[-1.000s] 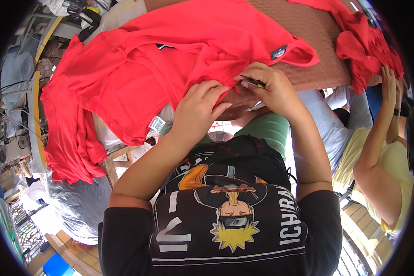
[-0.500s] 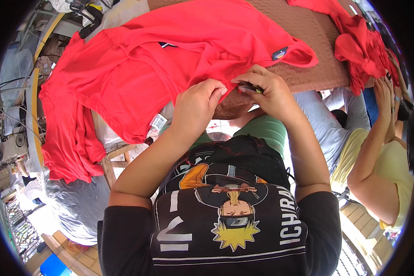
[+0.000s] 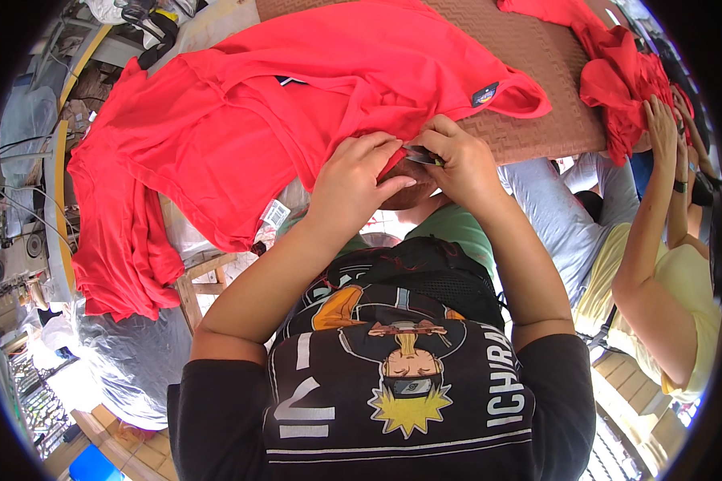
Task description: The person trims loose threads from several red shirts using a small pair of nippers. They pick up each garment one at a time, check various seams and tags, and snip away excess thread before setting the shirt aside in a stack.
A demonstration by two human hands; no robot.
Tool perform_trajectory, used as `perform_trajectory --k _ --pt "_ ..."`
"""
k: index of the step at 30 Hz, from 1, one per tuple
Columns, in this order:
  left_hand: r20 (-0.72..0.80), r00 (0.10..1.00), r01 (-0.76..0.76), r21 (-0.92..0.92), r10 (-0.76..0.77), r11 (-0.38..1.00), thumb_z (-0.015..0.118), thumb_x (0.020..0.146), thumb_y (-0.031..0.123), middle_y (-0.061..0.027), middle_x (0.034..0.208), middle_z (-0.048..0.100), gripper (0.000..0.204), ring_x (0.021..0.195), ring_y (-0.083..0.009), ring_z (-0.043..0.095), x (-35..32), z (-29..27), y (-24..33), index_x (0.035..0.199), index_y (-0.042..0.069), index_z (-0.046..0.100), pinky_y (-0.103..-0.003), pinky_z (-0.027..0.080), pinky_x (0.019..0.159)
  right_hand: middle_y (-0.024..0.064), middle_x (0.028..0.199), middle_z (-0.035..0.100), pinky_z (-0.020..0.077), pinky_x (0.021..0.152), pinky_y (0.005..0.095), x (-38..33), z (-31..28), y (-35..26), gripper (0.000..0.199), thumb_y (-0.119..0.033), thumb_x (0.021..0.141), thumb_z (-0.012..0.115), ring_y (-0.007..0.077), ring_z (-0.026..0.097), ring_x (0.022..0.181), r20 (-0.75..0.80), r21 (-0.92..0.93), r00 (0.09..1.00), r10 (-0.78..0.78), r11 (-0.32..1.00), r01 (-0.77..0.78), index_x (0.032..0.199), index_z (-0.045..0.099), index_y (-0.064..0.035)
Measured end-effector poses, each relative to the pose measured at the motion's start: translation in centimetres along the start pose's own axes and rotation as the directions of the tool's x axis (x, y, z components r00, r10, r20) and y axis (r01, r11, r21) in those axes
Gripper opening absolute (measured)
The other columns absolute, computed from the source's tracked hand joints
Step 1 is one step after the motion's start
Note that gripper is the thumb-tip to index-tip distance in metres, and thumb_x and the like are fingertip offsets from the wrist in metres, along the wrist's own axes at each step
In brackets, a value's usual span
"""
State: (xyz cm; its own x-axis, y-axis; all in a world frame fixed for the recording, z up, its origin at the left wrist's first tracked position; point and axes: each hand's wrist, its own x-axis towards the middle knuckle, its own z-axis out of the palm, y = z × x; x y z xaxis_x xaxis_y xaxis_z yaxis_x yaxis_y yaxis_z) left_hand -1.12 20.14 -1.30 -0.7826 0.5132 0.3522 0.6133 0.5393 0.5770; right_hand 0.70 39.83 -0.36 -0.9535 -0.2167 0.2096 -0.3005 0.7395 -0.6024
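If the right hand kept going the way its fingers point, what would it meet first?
The right hand, pinching a small dark tool, points toward the left hand. It would probably meet the red garment edge bunched between them, then the left fingertips; depth is unclear.

Bright, even daylight, soft shadows, sharp centre; fisheye bending and black vignette at the rim.

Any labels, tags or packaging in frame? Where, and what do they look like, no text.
Sewn label: small dark blue patch on the red shirt, right sleeve end on the brown table.
Paper tag: white rectangle with dark print, hanging at the shirt's lower edge, left of the left hand.
No screens or signs.
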Motion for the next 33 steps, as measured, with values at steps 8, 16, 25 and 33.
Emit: perform_trajectory --k 8,16,25,33 --pt "-0.058 0.997 -0.043 0.033 0.045 0.999 0.08 0.07 0.019 -0.0094 0.111 0.065 0.045 0.097 -0.0287 0.06 -0.1 0.5 0.4 0.11 0.003 0.067 -0.037 0.05 0.086 0.0152 0.094 0.06 0.0491 0.072 0.0402 0.4 -0.5 0.0 0.03 0.009 0.069 0.059 0.0374 0.061 0.087 -0.017 0.141 0.999 -0.042 0.989 0.044 0.098 0.059 -0.001" --pt "-0.166 0.986 -0.004 -0.058 -0.005 0.998 0.073 0.079 0.016 -0.0072 0.095 0.069 0.015 0.08 -0.0261 0.066 0.9 1.0 0.1 0.092 0.007 0.073 -0.036 0.053 0.069 0.0169 0.091 0.06 0.0485 0.072 0.0392 0.8 -0.8 0.0 0.022 0.0 0.077 0.065 0.038 0.06 0.084 0.003 0.104 0.998 -0.063 0.993 0.062 0.099 0.06 -0.0007" --pt "0.249 0.915 0.367 -0.185 -0.318 0.912 0.068 0.089 0.019 -0.009 0.08 0.069 0.016 0.071 -0.0129 0.064 2.7 -1.7 0.1 0.095 0.004 0.07 -0.027 0.049 0.066 0.0134 0.096 0.066 0.0503 0.074 0.0398 2.8 -4.2 -2.0 0.023 -0.016 0.083 0.069 0.033 0.065 0.086 0.2 0.034 0.972 0.127 0.99 -0.136 0.101 0.062 -0.0053" --pt "0.36 0.882 0.42 -0.31 -0.304 0.853 0.064 0.093 0.022 -0.0087 0.079 0.069 0.023 0.072 -0.0134 0.061 3.4 -1.6 -1.3 0.096 0.0 0.067 -0.029 0.049 0.068 0.013 0.094 0.067 0.0498 0.076 0.0373 2.1 -4.5 0.2 0.023 -0.017 0.085 0.069 0.0304 0.065 0.085 0.212 0.363 0.974 -0.083 0.932 0.0 0.104 0.063 -0.0054"
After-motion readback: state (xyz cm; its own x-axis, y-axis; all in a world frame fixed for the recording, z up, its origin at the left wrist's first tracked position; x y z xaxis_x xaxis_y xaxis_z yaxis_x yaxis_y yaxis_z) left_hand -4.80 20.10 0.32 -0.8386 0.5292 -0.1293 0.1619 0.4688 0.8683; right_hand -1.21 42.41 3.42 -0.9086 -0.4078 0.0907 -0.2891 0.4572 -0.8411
